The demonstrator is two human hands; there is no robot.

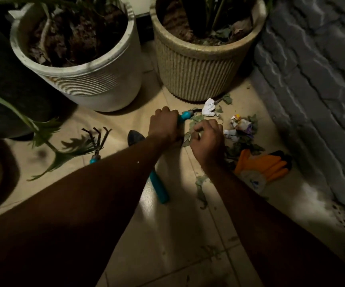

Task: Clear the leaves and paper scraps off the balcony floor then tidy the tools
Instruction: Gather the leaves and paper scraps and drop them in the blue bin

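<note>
Head view, as I log it.

- Containers: white ribbed pot (97,88), holding dark soil and dry litter. Beige fluted pot (196,77), holding reddish soil, dark stems and a few fallen leaves. They stand side by side with a narrow gap between them.
- Task items: leaves (245,141) and paper scraps (208,109) lie loosely piled before the fluted pot. Stray bits trail along the tiled floor (167,235) toward me.
- Hands: left hand (163,126) has its fingers wrapped round a teal-handled tool (185,116). Right hand (208,141) has its fingers curled down onto the leaves; I cannot tell if they grip any.
- Tools: hand rake (97,139) lies left of the trowel (160,189), which lies partly under my left forearm. An orange glove (260,168) lies beside the pile.
- Edges: a stone wall (312,79) closes the right side and the pots close the far side. Open tiles lie nearest me.
</note>
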